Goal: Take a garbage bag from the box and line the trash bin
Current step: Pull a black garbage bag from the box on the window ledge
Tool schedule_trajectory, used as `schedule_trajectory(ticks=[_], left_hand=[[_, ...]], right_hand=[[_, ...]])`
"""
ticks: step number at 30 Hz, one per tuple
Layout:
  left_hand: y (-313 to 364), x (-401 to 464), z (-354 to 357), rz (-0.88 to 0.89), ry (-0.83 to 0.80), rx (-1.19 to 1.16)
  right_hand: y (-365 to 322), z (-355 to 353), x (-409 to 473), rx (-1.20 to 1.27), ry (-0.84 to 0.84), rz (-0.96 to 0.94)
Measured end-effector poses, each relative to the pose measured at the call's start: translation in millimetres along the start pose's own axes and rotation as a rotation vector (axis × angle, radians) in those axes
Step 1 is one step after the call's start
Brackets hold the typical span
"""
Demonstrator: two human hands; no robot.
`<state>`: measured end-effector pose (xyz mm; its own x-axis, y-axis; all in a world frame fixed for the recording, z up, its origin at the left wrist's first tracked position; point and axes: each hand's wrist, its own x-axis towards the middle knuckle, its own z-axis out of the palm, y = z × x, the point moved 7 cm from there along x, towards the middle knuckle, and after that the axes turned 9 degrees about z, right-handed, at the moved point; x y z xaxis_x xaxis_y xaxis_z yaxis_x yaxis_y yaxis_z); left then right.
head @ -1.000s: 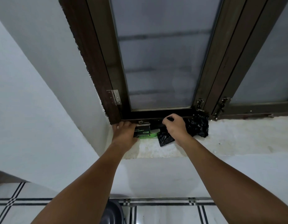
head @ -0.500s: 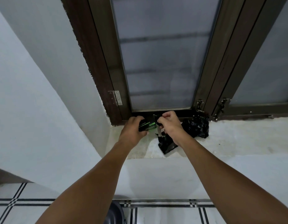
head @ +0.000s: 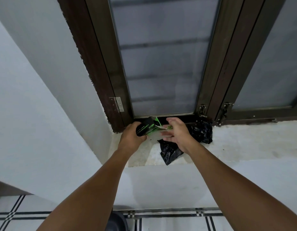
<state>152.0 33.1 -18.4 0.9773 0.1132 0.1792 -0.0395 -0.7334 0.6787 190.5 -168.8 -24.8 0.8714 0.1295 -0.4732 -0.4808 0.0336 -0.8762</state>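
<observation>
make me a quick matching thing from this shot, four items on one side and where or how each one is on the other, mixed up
Column one:
1. box
2. right hand
3. black plastic bag
4. hinge

Column two:
A. open, fingers spread, next to the box's open flap
B. fixed on the dark window frame, above the sill
C. gripped in the left hand, flap open at the top
D. lying crumpled on the white sill

Pairs: 1-C, 2-A, 3-D, 4-B
</observation>
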Motion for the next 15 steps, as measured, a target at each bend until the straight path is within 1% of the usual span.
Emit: schedule_trajectory(ticks=[2,4,5,9,15], left_hand=[[-3,-1,-3,-0.005,0.013,0.005],[-3,-2,-4,0.007,0.013,0.038],[-2,-3,-4,0.019,0.008,0.062],[3,-5,-5,0.085,0.017,0.126],[8,-6,-10,0.136,0.052,0.197]], right_hand=[[1,4,-3,0.137,-0.075,0.058],[0,9,-5,0.245,-0.116,0.06],[-1,10,-5,0.253,-0.115,0.044],[-6,14,-4,0.016,-0.049,-0.061],[-9,12,-5,-0.049,0.009,-0.111]])
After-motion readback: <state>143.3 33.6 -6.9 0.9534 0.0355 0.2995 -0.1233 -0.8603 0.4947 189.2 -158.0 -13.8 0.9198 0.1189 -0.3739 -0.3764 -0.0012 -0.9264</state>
